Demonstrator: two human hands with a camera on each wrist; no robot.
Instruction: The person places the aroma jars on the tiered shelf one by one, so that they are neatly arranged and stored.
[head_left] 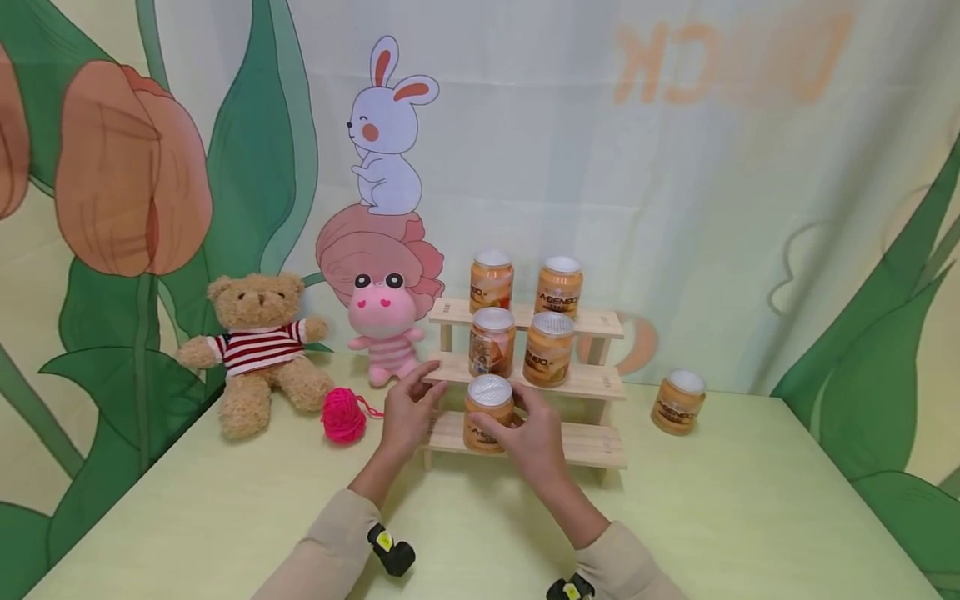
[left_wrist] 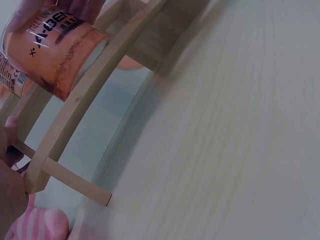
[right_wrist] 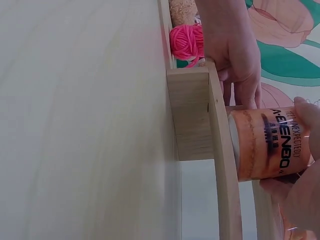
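Observation:
My right hand grips an orange jar with a silvery lid, thumb on one side and fingers on the other. In the right wrist view the jar has its base at the lowest step of a wooden three-step stand. My left hand is at the stand's left end, its fingers reaching past the end of the lowest step. Two similar jars stand on the middle step, a left jar and a right jar. On the top step are another left jar and right jar.
One more orange jar stands on the table to the right of the stand. Left of the stand are a pink plush toy, a teddy bear in a striped shirt and a ball of pink yarn. A printed curtain hangs behind.

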